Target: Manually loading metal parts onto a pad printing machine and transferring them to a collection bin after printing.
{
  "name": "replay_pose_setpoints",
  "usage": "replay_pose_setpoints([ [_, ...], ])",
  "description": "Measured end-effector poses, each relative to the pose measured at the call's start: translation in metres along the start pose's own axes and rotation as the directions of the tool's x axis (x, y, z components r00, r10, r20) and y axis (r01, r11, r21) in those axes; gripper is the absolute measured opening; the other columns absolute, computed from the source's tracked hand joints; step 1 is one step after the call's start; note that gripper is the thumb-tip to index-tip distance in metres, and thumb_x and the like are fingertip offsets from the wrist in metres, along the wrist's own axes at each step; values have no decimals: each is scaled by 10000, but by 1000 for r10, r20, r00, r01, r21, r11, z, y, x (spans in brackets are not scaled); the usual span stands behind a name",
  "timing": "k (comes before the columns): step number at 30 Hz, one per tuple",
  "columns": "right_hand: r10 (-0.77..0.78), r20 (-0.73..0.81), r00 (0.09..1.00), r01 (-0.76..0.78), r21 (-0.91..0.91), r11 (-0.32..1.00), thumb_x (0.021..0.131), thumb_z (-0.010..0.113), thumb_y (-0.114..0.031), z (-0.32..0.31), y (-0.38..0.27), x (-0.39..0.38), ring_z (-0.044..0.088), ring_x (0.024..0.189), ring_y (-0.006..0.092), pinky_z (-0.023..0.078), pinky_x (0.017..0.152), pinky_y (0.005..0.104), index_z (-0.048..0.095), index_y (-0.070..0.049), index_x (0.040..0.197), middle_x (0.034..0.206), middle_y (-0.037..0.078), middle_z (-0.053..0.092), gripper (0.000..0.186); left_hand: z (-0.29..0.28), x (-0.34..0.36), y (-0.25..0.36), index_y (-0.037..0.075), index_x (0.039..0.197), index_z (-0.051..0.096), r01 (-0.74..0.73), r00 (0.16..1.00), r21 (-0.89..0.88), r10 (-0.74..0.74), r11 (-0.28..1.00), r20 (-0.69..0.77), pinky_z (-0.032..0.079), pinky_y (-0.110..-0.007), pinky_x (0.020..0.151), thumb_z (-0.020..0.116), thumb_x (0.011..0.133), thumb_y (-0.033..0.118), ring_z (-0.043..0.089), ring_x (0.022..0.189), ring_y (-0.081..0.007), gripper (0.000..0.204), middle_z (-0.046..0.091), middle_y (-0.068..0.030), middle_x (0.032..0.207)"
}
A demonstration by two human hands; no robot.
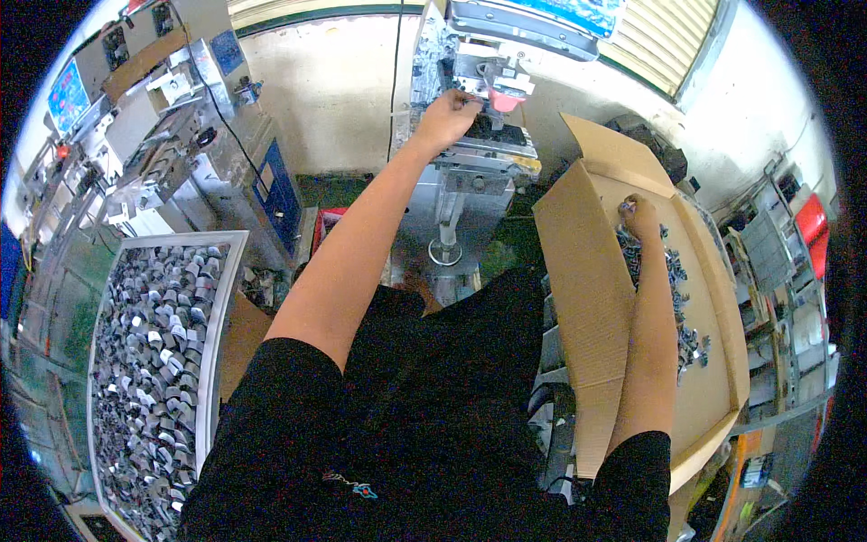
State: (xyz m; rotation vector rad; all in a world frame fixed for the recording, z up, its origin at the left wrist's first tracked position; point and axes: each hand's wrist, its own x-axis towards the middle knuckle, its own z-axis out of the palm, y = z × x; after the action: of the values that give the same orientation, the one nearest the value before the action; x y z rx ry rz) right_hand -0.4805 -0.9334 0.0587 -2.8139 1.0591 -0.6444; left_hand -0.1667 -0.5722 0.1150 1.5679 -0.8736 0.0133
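Note:
My left hand (446,121) reaches up to a bench machine, its fingers pinched together at the fixture beside a soft pink pad (504,101). What lies between those fingertips is too small to make out. The machine's metal table (492,161) sits just below that hand. Over on the right, my right hand (640,219) is inside an open cardboard box (587,298), fingers curled closed near its far end. Something small and pale shows at those fingers, but its kind is unclear. Small dark parts (691,348) lie loosely on the box's bottom, under and beside my right forearm.
At my left stands a pale-rimmed tray (215,339) full of small grey and black curved pieces. Another machine (230,172) with a blue panel stands behind it. A black cable (209,86) hangs at the upper left. Cluttered shelving (768,262) lines the right side.

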Motion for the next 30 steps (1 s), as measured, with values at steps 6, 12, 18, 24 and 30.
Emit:
replay_pose_setpoints([
  [6, -1, -136, 991, -3, -32, 999, 804, 633, -203, -3, -5, -7, 652, 964, 387, 512, 872, 445, 688, -78, 1097, 973, 237, 682, 324, 9, 4, -3, -18, 1112, 659, -130, 985, 119, 115, 984, 130, 518, -360, 832, 746, 804, 374, 673, 920, -281, 506, 698, -186, 1001],
  [12, 180, -177, 968, -127, 276, 953, 823, 672, -242, -19, -33, -11, 663, 944, 347, 510, 857, 405, 689, -91, 1100, 985, 194, 690, 316, 6, 1, -3, 28, 1134, 669, -154, 975, 157, 124, 975, 186, 521, -343, 833, 799, 782, 388, 660, 908, -222, 520, 700, -141, 995],
  [18, 175, -382, 907, -7, 404, 915, 826, 742, -288, -25, -42, -7, 658, 901, 222, 509, 835, 334, 667, -34, 1101, 954, 119, 689, 382, 5, -2, 14, 47, 1148, 665, -135, 965, 148, 96, 980, 246, 513, -330, 849, 840, 750, 378, 643, 946, -198, 547, 693, -133, 1026],
  [24, 0, -394, 919, 294, 686, 666, 835, 731, -147, -36, -114, -2, 676, 885, 199, 521, 816, 310, 681, -12, 1022, 991, 107, 708, 235, 2, 2, 12, 19, 1114, 678, -93, 977, 69, 78, 993, 200, 521, -357, 889, 898, 643, 337, 673, 990, -253, 609, 696, -185, 1064],
  [30, -168, -307, 937, 330, 615, 716, 826, 751, -120, -35, -195, 4, 690, 878, 184, 526, 814, 308, 716, -15, 946, 931, 109, 731, 164, -3, 3, 30, 33, 1105, 681, -182, 966, 188, 139, 965, 219, 535, -357, 855, 907, 631, 319, 683, 967, -251, 598, 702, -192, 1046],
])
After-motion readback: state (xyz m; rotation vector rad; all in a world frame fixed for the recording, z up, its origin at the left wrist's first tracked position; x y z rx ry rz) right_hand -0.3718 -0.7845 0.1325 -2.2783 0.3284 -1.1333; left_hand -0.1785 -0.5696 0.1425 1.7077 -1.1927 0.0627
